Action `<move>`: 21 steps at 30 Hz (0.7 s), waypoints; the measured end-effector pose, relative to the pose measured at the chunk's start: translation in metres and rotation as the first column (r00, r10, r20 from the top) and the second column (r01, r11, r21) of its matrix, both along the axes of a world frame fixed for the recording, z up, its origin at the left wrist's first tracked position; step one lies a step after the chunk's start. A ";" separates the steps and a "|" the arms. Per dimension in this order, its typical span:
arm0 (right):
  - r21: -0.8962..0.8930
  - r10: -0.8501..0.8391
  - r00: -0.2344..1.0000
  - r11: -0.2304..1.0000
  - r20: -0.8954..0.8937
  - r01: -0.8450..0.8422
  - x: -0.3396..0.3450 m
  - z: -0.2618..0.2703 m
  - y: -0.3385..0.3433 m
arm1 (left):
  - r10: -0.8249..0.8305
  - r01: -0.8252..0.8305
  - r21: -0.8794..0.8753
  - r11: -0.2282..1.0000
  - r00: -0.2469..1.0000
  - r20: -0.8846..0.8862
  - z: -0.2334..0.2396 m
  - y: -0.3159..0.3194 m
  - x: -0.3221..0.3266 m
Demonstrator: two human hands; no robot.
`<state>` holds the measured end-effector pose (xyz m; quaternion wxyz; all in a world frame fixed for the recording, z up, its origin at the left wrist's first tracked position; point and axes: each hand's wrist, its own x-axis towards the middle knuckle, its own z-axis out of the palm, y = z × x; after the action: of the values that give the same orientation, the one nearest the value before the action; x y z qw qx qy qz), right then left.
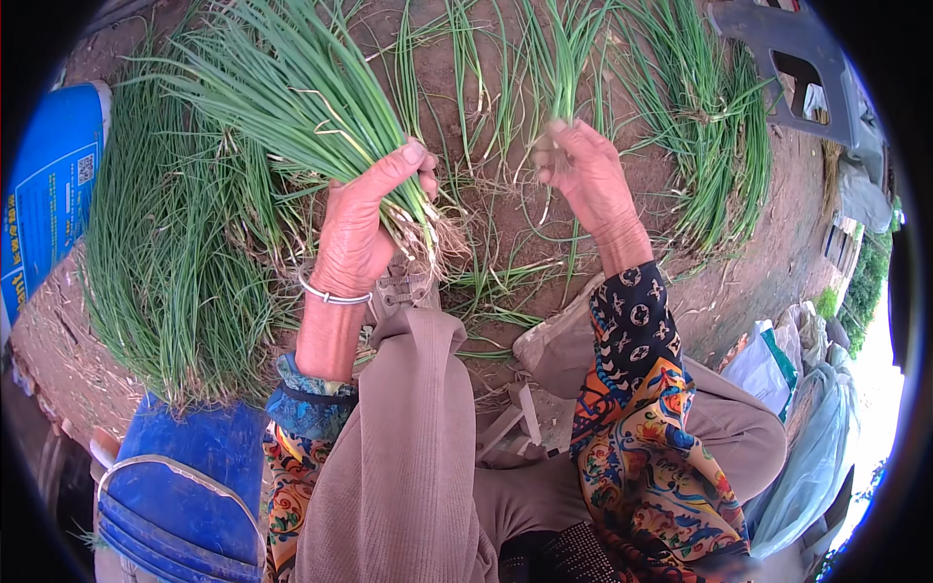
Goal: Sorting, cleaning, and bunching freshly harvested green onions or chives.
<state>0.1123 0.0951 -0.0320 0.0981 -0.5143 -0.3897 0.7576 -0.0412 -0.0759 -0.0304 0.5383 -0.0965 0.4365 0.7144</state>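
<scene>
My left hand [372, 200] is closed round a thick bunch of green spring onions [313, 109], with the roots hanging down at its right and the leaves fanning to the upper left. Further right, my right hand [587, 171] pinches the root end of a smaller bunch of spring onions [565, 80] between thumb and fingers; its fingertips are slightly blurred. Loose spring onions [474, 95] with thin roots lie on the soil between and below the hands.
A large heap of spring onions [175, 262] lies at the left, another pile [718, 146] at the right. Around them are a blue plastic container [55, 182], a blue chair [189, 474], a grey plastic stool [809, 109] and plastic bags [809, 452]. My shoe [408, 288] stands below the held bunch.
</scene>
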 end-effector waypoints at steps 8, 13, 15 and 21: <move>0.541 0.548 0.737 0.510 0.395 -0.669 -0.029 0.036 -0.072 | -0.200 0.162 -0.177 0.971 0.954 -0.224 -0.002 0.012 0.004; 0.603 0.541 0.694 0.374 0.475 -0.705 -0.007 0.015 -0.065 | -0.034 -0.007 -0.206 0.979 0.980 -0.194 0.003 0.009 -0.001; 0.607 0.520 0.684 0.344 0.512 -0.716 0.003 0.006 -0.057 | 0.155 -0.194 -0.115 0.974 0.945 -0.287 0.004 0.010 -0.006; 0.461 0.338 0.723 0.592 0.602 -0.661 -0.023 0.005 -0.046 | 0.137 -0.164 -0.094 0.982 0.960 -0.245 0.005 -0.002 -0.018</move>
<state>0.0888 0.0493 -0.0265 -0.0480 -0.4724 -0.7699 0.4263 -0.0592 -0.0776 -0.0258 0.4202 -0.0738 0.5288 0.7338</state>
